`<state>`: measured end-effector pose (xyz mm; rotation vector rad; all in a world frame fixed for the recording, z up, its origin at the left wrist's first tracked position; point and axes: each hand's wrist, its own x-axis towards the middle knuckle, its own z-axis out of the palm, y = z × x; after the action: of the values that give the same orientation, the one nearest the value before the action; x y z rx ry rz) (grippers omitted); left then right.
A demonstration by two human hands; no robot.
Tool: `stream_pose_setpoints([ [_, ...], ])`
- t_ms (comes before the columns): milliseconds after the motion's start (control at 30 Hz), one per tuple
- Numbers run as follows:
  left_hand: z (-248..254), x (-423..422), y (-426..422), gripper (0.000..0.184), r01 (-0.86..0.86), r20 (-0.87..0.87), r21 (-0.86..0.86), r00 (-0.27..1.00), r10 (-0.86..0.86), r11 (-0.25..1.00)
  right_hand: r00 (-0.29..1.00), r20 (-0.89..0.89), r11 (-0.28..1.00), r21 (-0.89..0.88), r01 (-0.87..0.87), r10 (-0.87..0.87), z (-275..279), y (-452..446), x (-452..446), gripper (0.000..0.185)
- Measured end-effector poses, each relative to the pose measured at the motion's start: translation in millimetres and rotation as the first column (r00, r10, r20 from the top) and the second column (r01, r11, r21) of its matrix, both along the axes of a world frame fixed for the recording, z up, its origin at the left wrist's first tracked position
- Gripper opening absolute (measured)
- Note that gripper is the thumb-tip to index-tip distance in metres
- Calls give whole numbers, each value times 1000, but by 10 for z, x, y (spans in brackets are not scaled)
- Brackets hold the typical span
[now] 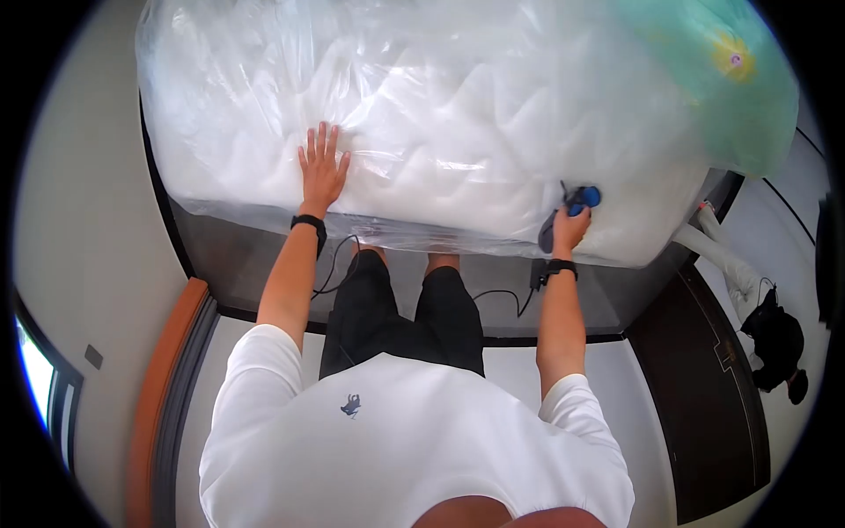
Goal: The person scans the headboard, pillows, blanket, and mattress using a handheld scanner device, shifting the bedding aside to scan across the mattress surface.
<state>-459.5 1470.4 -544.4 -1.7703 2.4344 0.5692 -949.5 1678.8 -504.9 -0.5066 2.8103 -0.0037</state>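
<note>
A white, quilted-looking mattress [422, 106] lies in front of me under wrinkled clear plastic film [370, 167]. My left hand [323, 174] rests flat on the film with its fingers spread, left of the middle. Toward the right end, my right hand [572, 231] is wrapped around a dark handheld tool with blue rounded parts [583, 199]. That tool is against or just above the film; its exact kind is hard to make out. Both wrists wear black bands.
Green plastic [695, 79] with a yellow patch covers the mattress's far right. Black cables [519, 304] hang near my legs. A dark brown door [704, 396] and a person in black [775, 339] are at the right. An orange-brown edge [163, 396] runs along the left.
</note>
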Motion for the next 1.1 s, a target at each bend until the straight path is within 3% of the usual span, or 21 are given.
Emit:
stream_pose_setpoints([
  [67, 23, 243, 235, 67, -90, 40, 50, 995, 88, 995, 999, -36, 940, -340, -35, 24, 261, -581, -32, 67],
  [100, 56, 337, 361, 68, -180, -3, 31, 984, 180, 983, 984, -107, 848, -499, -177, 142, 157, -750, -105, 67],
  [133, 48, 431, 567, 69, -263, -40, 24, 964, 264, 964, 967, -147, 795, -551, -253, 206, 154, -978, 3, 69],
  [167, 39, 500, 659, 73, -288, -37, 19, 957, 288, 958, 971, -105, 796, -557, -236, 215, 256, -1306, 189, 69],
  [267, 153, 519, 770, 76, -368, -95, 27, 924, 369, 929, 847, -191, 597, -634, -492, 496, 152, -2060, 692, 68],
  [333, 171, 529, 802, 84, -400, -75, 15, 913, 400, 916, 756, -110, 546, -626, -557, 645, 22, -2371, 1157, 64],
  [400, 204, 522, 861, 92, -579, -97, 16, 810, 578, 815, 668, -22, 504, -638, -582, 744, -165, -2429, 1713, 62],
  [467, 220, 556, 883, 98, -605, -65, 11, 794, 604, 796, 556, 124, 515, -576, -634, 822, -325, -2250, 2273, 63],
  [500, 245, 531, 891, 96, -622, -65, 11, 781, 621, 783, 565, 84, 519, -525, -675, 821, -242, -2113, 2528, 63],
  [600, 249, 612, 848, 94, -689, -78, -8, 723, 686, 725, 552, 183, 559, -509, -654, 813, -115, -1502, 3018, 63],
  [700, 257, 787, 729, 90, -758, -151, -31, 648, 747, 652, 383, 310, 490, -460, -741, 870, -21, -806, 3246, 65],
  [767, 232, 831, 532, 88, -777, -223, -47, 621, 752, 628, 408, 300, 502, -404, -765, 862, -13, -464, 3182, 66],
  [833, 222, 850, 390, 93, -622, -230, 0, 762, 606, 783, 427, 298, 514, -347, -784, 854, 45, -377, 3047, 66],
  [867, 183, 855, 323, 93, -621, -235, -2, 762, 604, 784, 492, 321, 580, -306, -755, 809, 84, -375, 2983, 63],
  [933, 46, 827, 157, 105, -408, -142, 102, 896, 420, 907, 561, 326, 643, -266, -718, 761, 110, -453, 2833, 60],
  [967, 16, 834, 118, 120, -383, -76, 257, 907, 414, 887, 613, 342, 698, -260, -667, 712, 118, -524, 2746, 55],
  [1000, 8, 812, 112, 120, -382, -82, 253, 907, 413, 889, 659, 360, 749, -253, -612, 660, 146, -622, 2662, 51],
  [1100, -63, 779, 105, 131, -407, 23, 342, 905, 426, 847, 792, 101, 753, -401, -521, 602, 257, -1105, 2426, 45],
])
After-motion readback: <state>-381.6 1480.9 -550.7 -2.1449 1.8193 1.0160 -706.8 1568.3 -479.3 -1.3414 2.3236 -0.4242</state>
